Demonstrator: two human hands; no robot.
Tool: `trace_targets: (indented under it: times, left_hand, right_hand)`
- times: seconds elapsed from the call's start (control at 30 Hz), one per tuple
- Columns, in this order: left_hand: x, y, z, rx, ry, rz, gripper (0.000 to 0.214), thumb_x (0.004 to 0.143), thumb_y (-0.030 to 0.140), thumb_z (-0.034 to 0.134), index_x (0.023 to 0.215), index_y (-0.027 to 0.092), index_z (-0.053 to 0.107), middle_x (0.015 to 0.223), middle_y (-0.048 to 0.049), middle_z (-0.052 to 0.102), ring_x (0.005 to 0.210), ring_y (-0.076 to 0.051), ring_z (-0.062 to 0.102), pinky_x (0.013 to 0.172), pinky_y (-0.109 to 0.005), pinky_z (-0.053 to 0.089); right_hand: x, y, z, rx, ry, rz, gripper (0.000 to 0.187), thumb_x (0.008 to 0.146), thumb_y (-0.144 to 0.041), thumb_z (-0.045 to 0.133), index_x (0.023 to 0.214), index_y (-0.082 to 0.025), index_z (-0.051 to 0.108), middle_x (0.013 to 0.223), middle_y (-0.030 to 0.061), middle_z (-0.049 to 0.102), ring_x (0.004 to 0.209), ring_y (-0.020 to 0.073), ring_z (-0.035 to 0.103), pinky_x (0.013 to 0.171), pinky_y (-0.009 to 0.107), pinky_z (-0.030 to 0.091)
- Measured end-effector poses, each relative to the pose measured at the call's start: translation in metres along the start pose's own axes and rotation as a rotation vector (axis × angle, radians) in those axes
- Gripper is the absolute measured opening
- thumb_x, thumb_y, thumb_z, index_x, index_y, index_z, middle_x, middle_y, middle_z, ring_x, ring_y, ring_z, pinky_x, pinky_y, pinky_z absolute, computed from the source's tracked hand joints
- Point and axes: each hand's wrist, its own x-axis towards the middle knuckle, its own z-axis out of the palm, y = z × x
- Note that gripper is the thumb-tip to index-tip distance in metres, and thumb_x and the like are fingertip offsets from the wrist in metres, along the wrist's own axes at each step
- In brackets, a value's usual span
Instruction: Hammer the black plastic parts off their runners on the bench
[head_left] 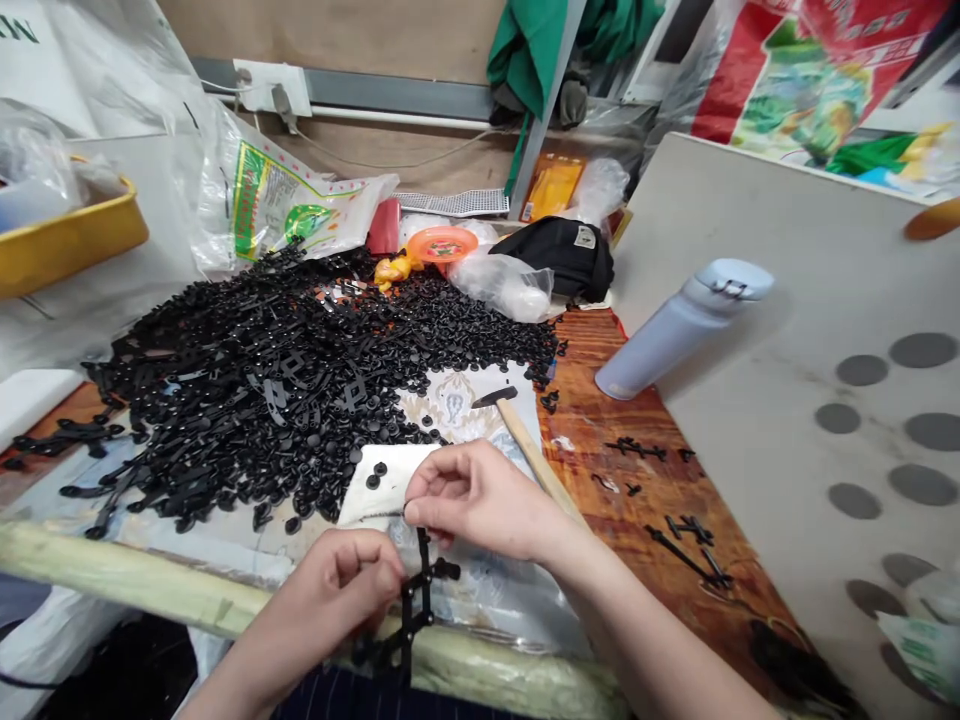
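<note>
A black jointed lattice of plastic strips point(417, 606) hangs at the table's front edge. My left hand point(334, 590) is closed with thumb and forefinger pinched on its left side. My right hand point(480, 500) pinches the lattice's upper end; its fingertips hide the exact spot gripped. Just behind my hands lies a white block point(390, 468) with two small black round caps point(376, 475) on it. A large heap of black strips and round-headed caps point(300, 370) spreads beyond. Right of the block rests a hammer point(529, 445) with a wooden handle, partly behind my right forearm.
A light blue bottle point(667, 335) stands on the right beside a grey panel point(750, 300). Loose black pieces point(694, 550) lie on the brown wood. At the back are a black pouch point(562, 258), an orange dish point(441, 244) and a plastic sack point(292, 205). A yellow tray point(75, 235) is at left.
</note>
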Motion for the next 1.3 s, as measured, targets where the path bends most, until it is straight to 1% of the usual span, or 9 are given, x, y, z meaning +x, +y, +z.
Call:
trace_targets:
  times: [0.13,0.27,0.4,0.53,0.67,0.77,0.83,1.0,1.3]
  left_hand:
    - [0.0,-0.008,-0.001,-0.215,-0.017,-0.009,0.064,0.048,0.067,0.076,0.09,0.018,0.074,0.065,-0.0079,0.065,0.054,-0.018,0.055,0.045,-0.023,0.039]
    - [0.02,-0.027,0.01,-0.324,-0.03,-0.277,0.048,0.051,0.063,0.076,0.07,0.02,0.072,0.055,-0.0083,0.064,0.041,-0.021,0.057,0.029,-0.022,0.03]
    - [0.029,-0.036,0.019,-0.291,0.073,-0.191,0.044,0.048,0.055,0.08,0.071,0.019,0.07,0.046,-0.0048,0.061,0.035,-0.018,0.052,0.032,-0.024,0.035]
    - [0.012,-0.033,0.024,-0.291,0.312,0.034,0.047,0.053,0.047,0.083,0.087,0.018,0.07,0.064,-0.0052,0.068,0.052,-0.017,0.058,0.044,-0.022,0.041]
    - [0.0,-0.029,0.022,-0.281,0.362,-0.032,0.04,0.064,0.052,0.075,0.082,0.017,0.066,0.041,0.0033,0.052,0.032,-0.007,0.038,0.034,-0.017,0.021]
    - [-0.002,-0.024,0.013,-0.295,0.4,-0.097,0.037,0.065,0.052,0.074,0.068,0.017,0.063,0.036,0.0041,0.047,0.029,-0.005,0.031,0.032,-0.016,0.013]
    - [-0.004,-0.019,0.006,-0.366,0.436,-0.114,0.034,0.063,0.048,0.077,0.066,0.016,0.063,0.039,0.0037,0.049,0.031,-0.004,0.034,0.033,-0.015,0.015]
    - [-0.006,-0.008,-0.003,-0.566,0.455,-0.136,0.035,0.053,0.041,0.084,0.071,0.017,0.066,0.046,0.0043,0.052,0.039,-0.006,0.044,0.033,-0.012,0.022]
    - [-0.001,-0.008,-0.001,-0.56,0.484,-0.195,0.036,0.058,0.043,0.081,0.055,0.013,0.062,0.039,0.0052,0.048,0.029,-0.001,0.034,0.028,-0.011,0.02]
  right_hand:
    - [0.001,0.006,-0.009,0.264,0.018,0.057,0.028,0.062,-0.037,0.078,0.068,-0.016,0.06,0.047,-0.0052,0.057,0.04,0.0082,0.051,0.044,0.019,0.043]
    - [0.002,0.012,-0.008,0.417,0.094,0.052,0.036,0.06,-0.043,0.079,0.069,-0.015,0.059,0.048,-0.0026,0.06,0.038,0.0097,0.054,0.043,0.02,0.045]
    - [0.005,0.016,0.001,0.444,0.161,0.022,0.035,0.062,-0.042,0.079,0.069,-0.015,0.057,0.048,-0.002,0.062,0.039,0.0104,0.056,0.043,0.021,0.045]
    - [0.008,0.021,0.012,0.389,0.23,0.034,0.035,0.062,-0.041,0.079,0.069,-0.016,0.055,0.048,-0.0021,0.061,0.039,0.0099,0.054,0.042,0.02,0.044]
    - [0.015,0.027,0.016,0.36,0.165,0.069,0.041,0.061,-0.048,0.079,0.07,-0.017,0.052,0.048,-0.0034,0.057,0.037,0.0096,0.05,0.041,0.022,0.045]
    - [0.024,0.027,0.013,0.175,0.097,-0.005,0.031,0.079,-0.045,0.064,0.071,-0.018,0.052,0.054,-0.0037,0.056,0.042,0.01,0.051,0.044,0.023,0.045]
    - [0.032,0.023,0.012,-0.165,0.179,-0.162,0.014,0.087,-0.028,0.055,0.077,-0.018,0.058,0.068,-0.0006,0.061,0.059,0.0123,0.058,0.058,0.025,0.048]
    - [0.045,0.012,0.02,-0.924,0.18,-0.364,0.017,0.083,-0.009,0.057,0.091,-0.021,0.066,0.09,0.0026,0.063,0.089,0.0177,0.058,0.077,0.027,0.043]
    - [0.028,0.02,0.015,-0.894,0.252,-0.177,0.009,0.083,-0.013,0.06,0.085,-0.019,0.067,0.085,0.003,0.066,0.082,0.0174,0.061,0.074,0.025,0.043]
